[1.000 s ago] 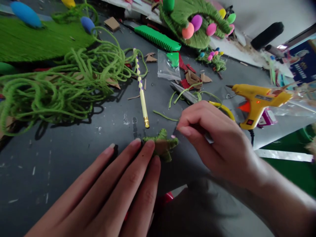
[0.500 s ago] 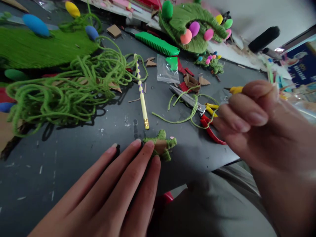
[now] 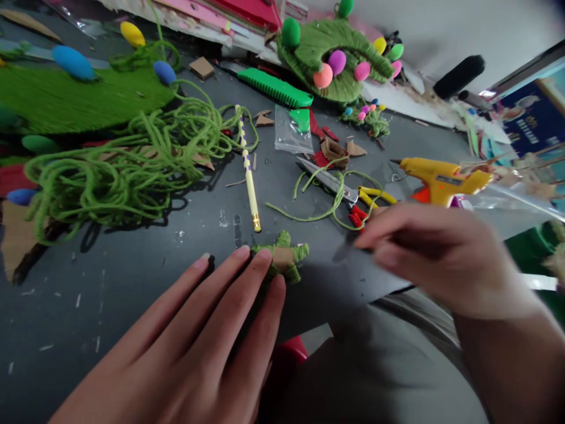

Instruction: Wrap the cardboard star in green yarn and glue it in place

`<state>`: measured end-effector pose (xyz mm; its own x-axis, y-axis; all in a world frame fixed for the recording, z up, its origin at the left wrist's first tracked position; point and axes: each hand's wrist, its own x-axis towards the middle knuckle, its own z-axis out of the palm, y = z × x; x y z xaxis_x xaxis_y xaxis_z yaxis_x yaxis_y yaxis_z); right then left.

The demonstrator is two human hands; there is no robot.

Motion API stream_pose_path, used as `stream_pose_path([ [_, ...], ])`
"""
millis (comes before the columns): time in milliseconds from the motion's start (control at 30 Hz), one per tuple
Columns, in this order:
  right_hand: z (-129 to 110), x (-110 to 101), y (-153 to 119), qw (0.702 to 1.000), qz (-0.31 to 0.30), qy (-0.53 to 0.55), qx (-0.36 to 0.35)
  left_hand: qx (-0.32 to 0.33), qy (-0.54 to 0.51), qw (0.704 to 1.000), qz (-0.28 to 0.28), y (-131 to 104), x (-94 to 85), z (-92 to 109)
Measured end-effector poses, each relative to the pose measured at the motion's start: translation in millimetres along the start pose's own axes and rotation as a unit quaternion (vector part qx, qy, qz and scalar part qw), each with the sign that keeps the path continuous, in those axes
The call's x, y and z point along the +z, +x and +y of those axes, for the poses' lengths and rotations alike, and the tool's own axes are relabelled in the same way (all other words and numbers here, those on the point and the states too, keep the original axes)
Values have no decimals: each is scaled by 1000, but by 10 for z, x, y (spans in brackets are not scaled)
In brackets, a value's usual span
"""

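My left hand point(image 3: 198, 341) lies flat with its fingers stretched out. Its fingertips rest on and beside the left side of a small star point(image 3: 283, 257). Green yarn wraps the star's points, and bare brown cardboard shows in its middle. Over the table to the right hovers my right hand point(image 3: 441, 259), blurred by motion. Its fingers are loosely curled, with a gap between thumb and forefinger and nothing visible in them. Just beyond its fingertips lie scissors point(image 3: 326, 176) with red and yellow handles, crossed by a loose piece of green yarn point(image 3: 309, 219).
A yellow glue gun point(image 3: 441, 174) lies behind my right hand. A pencil point(image 3: 249, 182) points away from the star. Tangled green yarn point(image 3: 128, 165) fills the left. Further back are a green utility knife point(image 3: 276, 87), a plastic bag point(image 3: 289, 132) and a yarn-wrapped shape with coloured balls point(image 3: 324, 44).
My right hand has come down and left from its raised, fisted position, uncovering the glue gun. Its fingers have loosened. The left hand stays on the star, and the view has shifted slightly.
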<state>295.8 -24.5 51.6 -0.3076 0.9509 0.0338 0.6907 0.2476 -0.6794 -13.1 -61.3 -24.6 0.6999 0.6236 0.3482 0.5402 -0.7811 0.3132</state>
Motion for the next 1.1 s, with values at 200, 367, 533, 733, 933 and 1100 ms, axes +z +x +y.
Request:
stream_pose_path([
  [200,-1,1,8,979,-110,-156,-68,34,14,999,5,-25,-37,-67],
  [367,55,-47,25,974,28,-225,-13,41,22,999,1,-33,-33,-54],
  [533,218,37,105,975,150,-158,45,28,15,999,17,-39,-15,-65],
  [733,313,-54,89,927,220,264,151,19,15,1000,20,-17,5,-62],
  [933,349,-143,48,883,319,324,119,12,14,1000,18,-38,26,-64],
  [1100,469,-82,22,951,291,26,104,11,18,1000,18,-52,45,-78],
])
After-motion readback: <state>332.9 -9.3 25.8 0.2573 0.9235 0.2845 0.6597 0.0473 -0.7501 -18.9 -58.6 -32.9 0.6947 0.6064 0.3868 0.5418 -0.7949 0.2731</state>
